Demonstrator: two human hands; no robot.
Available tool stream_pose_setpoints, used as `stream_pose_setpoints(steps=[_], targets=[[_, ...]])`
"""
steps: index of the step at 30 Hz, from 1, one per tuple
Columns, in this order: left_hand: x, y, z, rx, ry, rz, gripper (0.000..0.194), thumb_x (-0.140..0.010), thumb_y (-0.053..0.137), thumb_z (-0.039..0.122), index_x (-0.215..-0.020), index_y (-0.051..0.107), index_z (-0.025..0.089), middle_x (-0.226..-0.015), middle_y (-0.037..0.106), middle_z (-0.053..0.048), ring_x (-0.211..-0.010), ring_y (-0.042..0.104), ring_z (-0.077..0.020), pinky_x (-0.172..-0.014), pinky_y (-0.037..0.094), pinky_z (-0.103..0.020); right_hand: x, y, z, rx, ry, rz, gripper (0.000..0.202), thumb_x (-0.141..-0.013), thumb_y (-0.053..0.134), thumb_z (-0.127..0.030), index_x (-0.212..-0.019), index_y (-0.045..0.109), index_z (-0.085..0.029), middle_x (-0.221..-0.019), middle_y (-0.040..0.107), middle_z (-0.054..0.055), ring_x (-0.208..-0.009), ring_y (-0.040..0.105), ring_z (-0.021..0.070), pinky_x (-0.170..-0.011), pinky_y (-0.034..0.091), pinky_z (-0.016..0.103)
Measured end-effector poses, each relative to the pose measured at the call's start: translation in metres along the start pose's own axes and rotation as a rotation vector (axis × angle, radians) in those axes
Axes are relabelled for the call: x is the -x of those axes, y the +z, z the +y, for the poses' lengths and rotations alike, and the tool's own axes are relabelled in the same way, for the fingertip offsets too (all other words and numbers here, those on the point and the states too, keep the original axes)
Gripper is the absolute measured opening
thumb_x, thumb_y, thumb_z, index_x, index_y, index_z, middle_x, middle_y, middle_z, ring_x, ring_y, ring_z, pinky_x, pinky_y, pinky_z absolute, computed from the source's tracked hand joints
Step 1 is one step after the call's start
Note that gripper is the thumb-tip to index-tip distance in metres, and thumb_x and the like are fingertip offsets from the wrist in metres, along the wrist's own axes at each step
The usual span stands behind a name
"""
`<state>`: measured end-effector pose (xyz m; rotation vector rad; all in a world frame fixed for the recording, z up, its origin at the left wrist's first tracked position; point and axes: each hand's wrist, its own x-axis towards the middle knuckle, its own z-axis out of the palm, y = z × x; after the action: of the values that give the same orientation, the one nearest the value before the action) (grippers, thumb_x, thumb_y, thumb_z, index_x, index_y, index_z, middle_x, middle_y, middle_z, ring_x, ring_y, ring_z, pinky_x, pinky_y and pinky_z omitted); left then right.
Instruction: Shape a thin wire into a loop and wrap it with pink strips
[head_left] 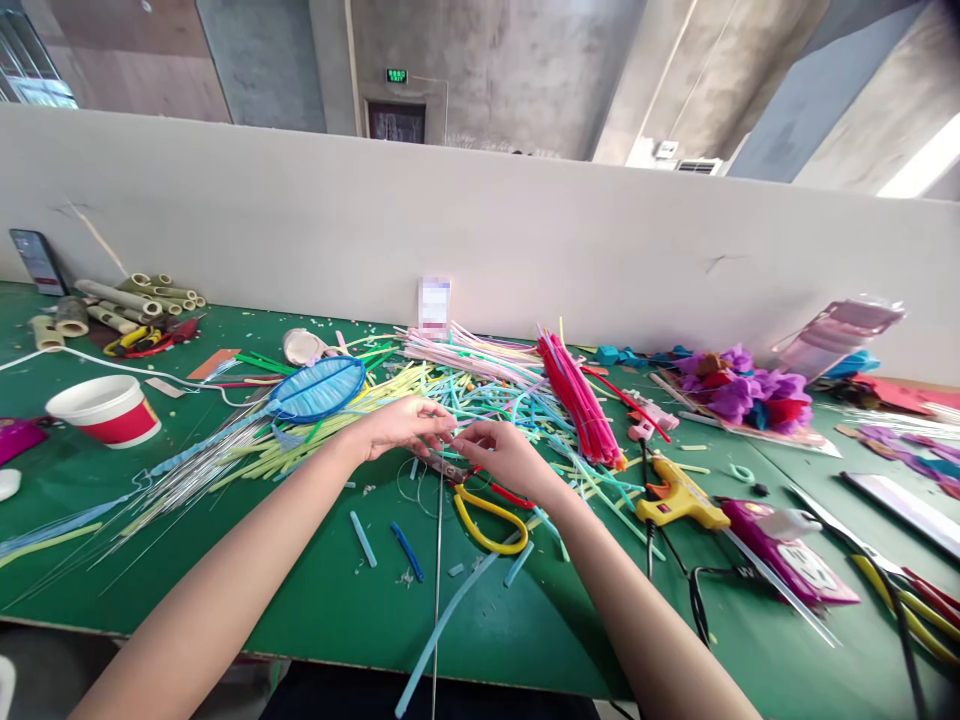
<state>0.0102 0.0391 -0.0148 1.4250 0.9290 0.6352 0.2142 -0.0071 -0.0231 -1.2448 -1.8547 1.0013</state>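
Shiny, smooth metal in the wire [438, 560] at lower centre; smooth plastic look to the blue straw [415, 680] there. Glossy yellow plastic on the scissors handles [495, 547] mid-frame and the glue gun [688, 496] at right. Smooth, papery cup [105, 408] at left; crinkled, matt purple bunch [739, 368], paper or cloth, at right. Rough concrete wall [517, 60], top.

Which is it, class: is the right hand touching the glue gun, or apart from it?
Apart: the head view shows green table between the right hand and the glue gun.

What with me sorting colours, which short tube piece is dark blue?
The tube piece pictured directly below the left hand; the short pieces either side are pale blue.
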Motion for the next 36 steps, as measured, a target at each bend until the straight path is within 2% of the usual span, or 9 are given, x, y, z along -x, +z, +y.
stream_pose_setpoints(steps=[6, 9, 12, 15, 18, 21, 25, 29, 36], targets=[[0.015, -0.011, -0.002, 0.234, 0.05, 0.092, 0.036, -0.079, 0.078, 0.045, -0.1, 0.071, 0.016, -0.108, 0.074, -0.014, -0.096, 0.072, -0.0219, -0.087, 0.058, -0.033, 0.005, 0.0, -0.01, -0.325, 0.105, 0.013, 0.031, -0.079, 0.069, -0.049, -0.08, 0.068, -0.018, -0.074, 0.065, 0.0, -0.055, 0.059, 0.0116, -0.048, 0.047, 0.023], [0.029, -0.012, -0.002, 0.317, 0.09, 0.091, 0.041, -0.085, 0.071, 0.048, -0.114, 0.066, 0.018, -0.125, 0.069, -0.016, -0.114, 0.066, -0.0257, -0.095, 0.055, -0.035, 0.007, 0.002, -0.019, -0.467, 0.131, 0.045, 0.034, -0.074, 0.074, -0.051, -0.078, 0.067, -0.018, -0.076, 0.064, 0.001, -0.055, 0.058, 0.0105, -0.046, 0.048, 0.022], [0.042, -0.01, -0.004, 0.271, 0.068, 0.061, 0.05, -0.086, 0.067, 0.053, -0.122, 0.062, 0.019, -0.133, 0.064, -0.017, -0.118, 0.065, -0.0291, -0.094, 0.056, -0.039, 0.007, 0.003, -0.027, -0.592, 0.134, 0.118, 0.036, -0.07, 0.079, -0.05, -0.082, 0.069, -0.017, -0.079, 0.064, 0.001, -0.06, 0.058, 0.0097, -0.049, 0.048, 0.02], [0.047, -0.002, -0.008, 0.201, 0.074, 0.028, 0.052, -0.083, 0.071, 0.052, -0.119, 0.064, 0.016, -0.127, 0.068, -0.018, -0.113, 0.067, -0.0298, -0.094, 0.055, -0.041, 0.007, 0.007, -0.032, -0.703, 0.132, 0.232, 0.038, -0.069, 0.079, -0.05, -0.087, 0.069, -0.018, -0.083, 0.063, 0.0, -0.064, 0.057, 0.0081, -0.054, 0.049, 0.019], [0.044, 0.008, -0.014, 0.232, 0.104, 0.139, 0.05, -0.077, 0.079, 0.046, -0.115, 0.067, 0.015, -0.113, 0.074, -0.015, -0.101, 0.072, -0.0273, -0.089, 0.056, -0.04, 0.009, 0.014, -0.034, -0.778, 0.139, 0.318, 0.039, -0.07, 0.079, -0.05, -0.09, 0.069, -0.019, -0.083, 0.061, -0.002, -0.065, 0.056, 0.0073, -0.058, 0.05, 0.019], [0.039, 0.014, -0.019, 0.25, 0.119, 0.185, 0.044, -0.078, 0.078, 0.047, -0.107, 0.071, 0.014, -0.104, 0.076, -0.014, -0.092, 0.074, -0.0251, -0.081, 0.058, -0.036, 0.011, 0.021, -0.033, -0.812, 0.136, 0.359, 0.039, -0.068, 0.081, -0.05, -0.088, 0.069, -0.018, -0.082, 0.06, -0.002, -0.068, 0.057, 0.0084, -0.062, 0.051, 0.021], [0.035, 0.013, -0.022, 0.251, 0.164, 0.255, 0.039, -0.075, 0.08, 0.046, -0.1, 0.073, 0.016, -0.102, 0.076, -0.01, -0.087, 0.074, -0.0229, -0.071, 0.058, -0.029, 0.011, 0.027, -0.031, -0.808, 0.133, 0.376, 0.04, -0.066, 0.082, -0.05, -0.085, 0.068, -0.018, -0.08, 0.061, -0.001, -0.072, 0.059, 0.0114, -0.068, 0.054, 0.025], [0.034, 0.01, -0.024, 0.248, 0.177, 0.31, 0.036, -0.071, 0.084, 0.043, -0.092, 0.075, 0.015, -0.088, 0.076, -0.007, -0.078, 0.073, -0.0205, -0.062, 0.056, -0.025, 0.009, 0.031, -0.029, -0.781, 0.12, 0.354, 0.041, -0.068, 0.08, -0.052, -0.085, 0.067, -0.018, -0.078, 0.061, -0.001, -0.073, 0.06, 0.0124, -0.073, 0.055, 0.028], [0.037, 0.008, -0.022, 0.277, 0.143, 0.285, 0.036, -0.067, 0.087, 0.041, -0.087, 0.077, 0.013, -0.082, 0.075, -0.009, -0.073, 0.072, -0.0201, -0.06, 0.056, -0.025, 0.004, 0.031, -0.031, -0.607, 0.049, 0.278, 0.043, -0.074, 0.072, -0.058, -0.087, 0.065, -0.018, -0.079, 0.062, 0.001, -0.077, 0.062, 0.0157, -0.08, 0.056, 0.035]])
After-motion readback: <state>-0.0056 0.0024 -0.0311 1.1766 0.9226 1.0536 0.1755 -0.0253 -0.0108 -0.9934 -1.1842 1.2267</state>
